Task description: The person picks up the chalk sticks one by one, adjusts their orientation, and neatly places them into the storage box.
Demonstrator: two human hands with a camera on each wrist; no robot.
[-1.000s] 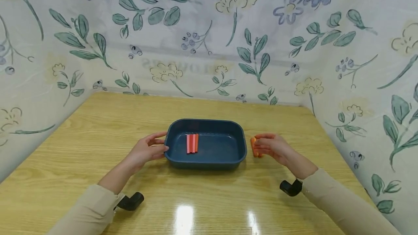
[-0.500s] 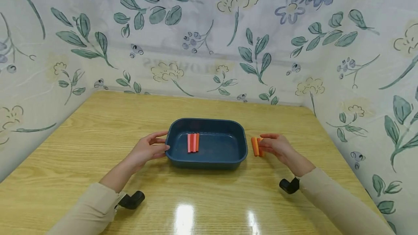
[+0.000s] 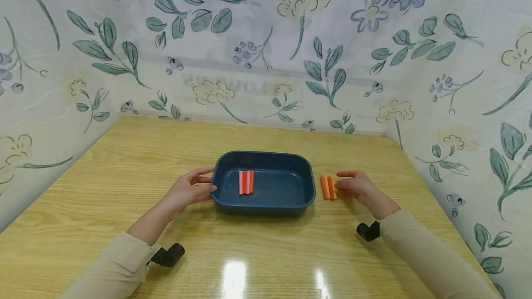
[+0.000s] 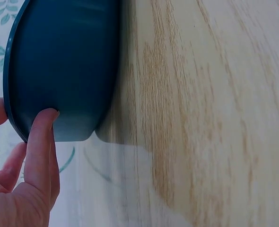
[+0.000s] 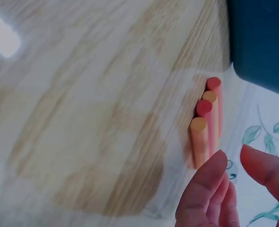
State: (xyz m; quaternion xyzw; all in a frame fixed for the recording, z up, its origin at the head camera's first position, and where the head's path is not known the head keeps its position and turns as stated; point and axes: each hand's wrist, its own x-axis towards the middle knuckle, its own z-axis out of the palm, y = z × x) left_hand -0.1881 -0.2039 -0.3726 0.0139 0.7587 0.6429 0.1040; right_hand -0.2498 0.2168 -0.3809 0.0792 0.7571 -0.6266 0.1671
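Observation:
A dark blue rectangular storage bin (image 3: 282, 188) stands on the table. At its left end my left hand (image 3: 187, 187) holds the rim, with the thumb over the edge and fingers (image 4: 40, 146) on the outer wall. Several pink, red and orange chalk-like sticks (image 3: 246, 182) lie side by side inside the bin, toward its left. To the right of the bin, several orange and red sticks (image 5: 199, 139) lie in a row on the table. Just right of that row is my right hand (image 3: 359, 188); its thumb and fingers are apart, with nothing between them.
The wood-grain table (image 3: 137, 160) meets flower-patterned cloth (image 3: 257, 100) at the back and sides. A black fitting (image 3: 168, 255) sits at the left wrist, another black fitting (image 3: 368, 231) at the right.
My right hand has drawn to the right off the row of orange and red sticks, uncovering more of them. The left hand and the bin stay in place.

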